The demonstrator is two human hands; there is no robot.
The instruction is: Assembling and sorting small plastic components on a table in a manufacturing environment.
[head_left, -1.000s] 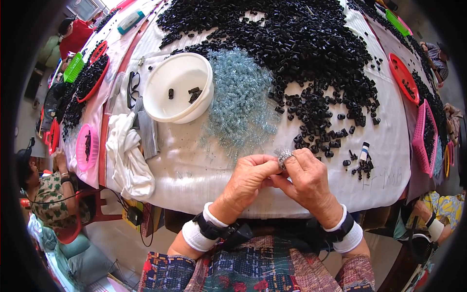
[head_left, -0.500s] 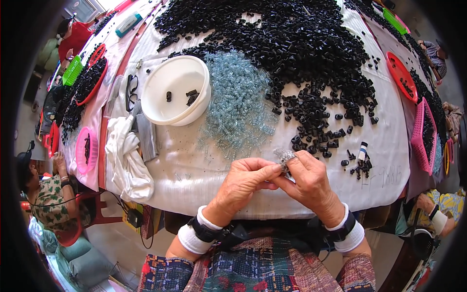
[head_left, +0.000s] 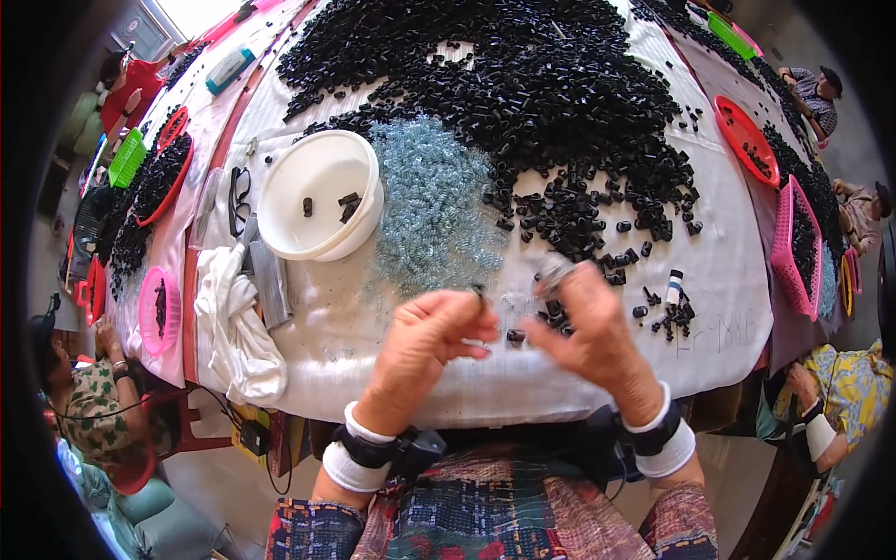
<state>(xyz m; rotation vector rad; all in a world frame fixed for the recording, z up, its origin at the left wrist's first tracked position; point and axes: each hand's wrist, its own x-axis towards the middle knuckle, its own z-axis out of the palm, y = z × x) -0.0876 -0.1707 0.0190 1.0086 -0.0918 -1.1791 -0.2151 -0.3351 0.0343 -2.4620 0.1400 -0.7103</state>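
My left hand (head_left: 425, 347) is closed in a pinch above the white cloth (head_left: 457, 394), with a small black plastic part (head_left: 480, 291) at its fingertips. To its right, my right hand (head_left: 597, 331) is blurred by motion. Its thumb stands apart from the fingers, and a silvery-grey wrap (head_left: 553, 273) covers one finger. Under and beside that hand lie loose black plastic caps (head_left: 560, 224), spilling from a large heap. A pile of pale blue clear coil springs (head_left: 429, 215) lies just beyond my left hand.
A white bowl (head_left: 366, 222) with a few black parts stands left of the springs, near glasses (head_left: 239, 201) and a crumpled white cloth (head_left: 224, 317). Small black pieces (head_left: 670, 322) and a white tube (head_left: 674, 285) lie at right. Other people work at neighbouring tables.
My hands have come apart. The left has moved left with a small black part; the right has opened over the loose black caps. The view has shifted slightly.
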